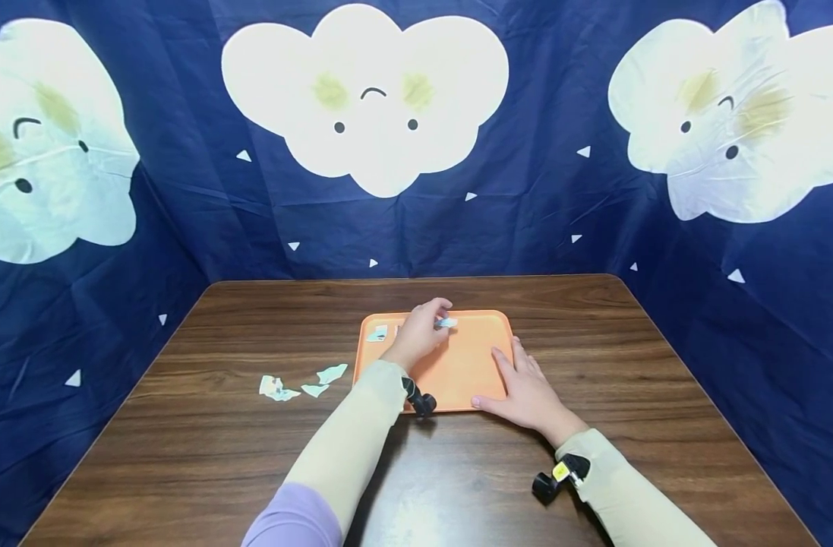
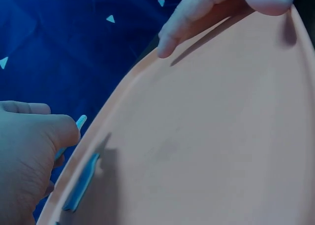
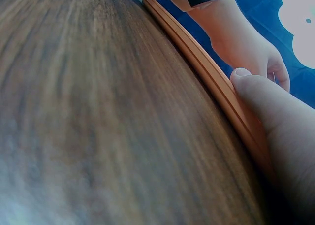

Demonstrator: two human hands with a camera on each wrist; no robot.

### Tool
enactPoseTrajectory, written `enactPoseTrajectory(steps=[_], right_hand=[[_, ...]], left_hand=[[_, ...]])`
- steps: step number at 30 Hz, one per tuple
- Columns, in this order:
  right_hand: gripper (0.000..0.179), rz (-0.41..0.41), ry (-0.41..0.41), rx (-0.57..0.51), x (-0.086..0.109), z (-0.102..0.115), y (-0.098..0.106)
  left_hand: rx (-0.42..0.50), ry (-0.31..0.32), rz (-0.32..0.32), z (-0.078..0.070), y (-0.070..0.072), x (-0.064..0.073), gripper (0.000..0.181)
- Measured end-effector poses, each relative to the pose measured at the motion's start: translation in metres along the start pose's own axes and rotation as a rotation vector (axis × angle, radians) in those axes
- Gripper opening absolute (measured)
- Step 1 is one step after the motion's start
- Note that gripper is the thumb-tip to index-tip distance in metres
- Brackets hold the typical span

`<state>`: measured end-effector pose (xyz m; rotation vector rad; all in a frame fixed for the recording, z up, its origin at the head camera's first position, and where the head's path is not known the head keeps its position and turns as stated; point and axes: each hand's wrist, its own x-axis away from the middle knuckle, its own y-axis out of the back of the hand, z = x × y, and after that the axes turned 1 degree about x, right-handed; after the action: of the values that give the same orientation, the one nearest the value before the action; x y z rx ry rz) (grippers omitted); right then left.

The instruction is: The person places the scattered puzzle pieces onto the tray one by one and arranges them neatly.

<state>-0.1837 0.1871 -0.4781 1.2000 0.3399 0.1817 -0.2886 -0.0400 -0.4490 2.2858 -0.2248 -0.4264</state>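
Note:
My left hand [image 1: 419, 330] is over the back part of an orange tray [image 1: 471, 365], pinching a torn pale-blue scrap of paper [image 1: 446, 323]. In the left wrist view, the edge of that held scrap [image 2: 81, 121] sticks out past the fingers, and another blue scrap [image 2: 82, 183] lies on the tray beside the rim. A further scrap [image 1: 377, 333] is in the tray's back left corner; one beside it is mostly hidden behind my left hand. My right hand [image 1: 525, 389] rests at the tray's right side, its thumb [image 3: 242, 73] touching the near rim and its fingers spread.
Left of the tray, several torn paper scraps lie on the brown wooden table [image 1: 204, 441], including a pale-blue one [image 1: 332, 373] and a cluster [image 1: 272, 386]. A dark-blue curtain [image 1: 416, 235] with white clouds surrounds the table's back and sides.

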Motion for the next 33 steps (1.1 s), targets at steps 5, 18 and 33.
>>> enactPoseTrajectory(steps=[5, 18, 33], right_hand=[[0.105, 0.006, 0.003, 0.007, 0.000, -0.002, -0.001], [0.105, -0.024, 0.014, -0.002, -0.001, -0.003, -0.002], [0.105, -0.050, 0.034, 0.023, -0.001, -0.003, -0.003]], left_hand=[[-0.013, -0.015, 0.016, -0.005, -0.010, -0.003, 0.045], [-0.159, -0.038, 0.020, -0.011, -0.028, -0.007, 0.041], [-0.174, -0.006, 0.018, -0.017, -0.033, -0.010, 0.035]])
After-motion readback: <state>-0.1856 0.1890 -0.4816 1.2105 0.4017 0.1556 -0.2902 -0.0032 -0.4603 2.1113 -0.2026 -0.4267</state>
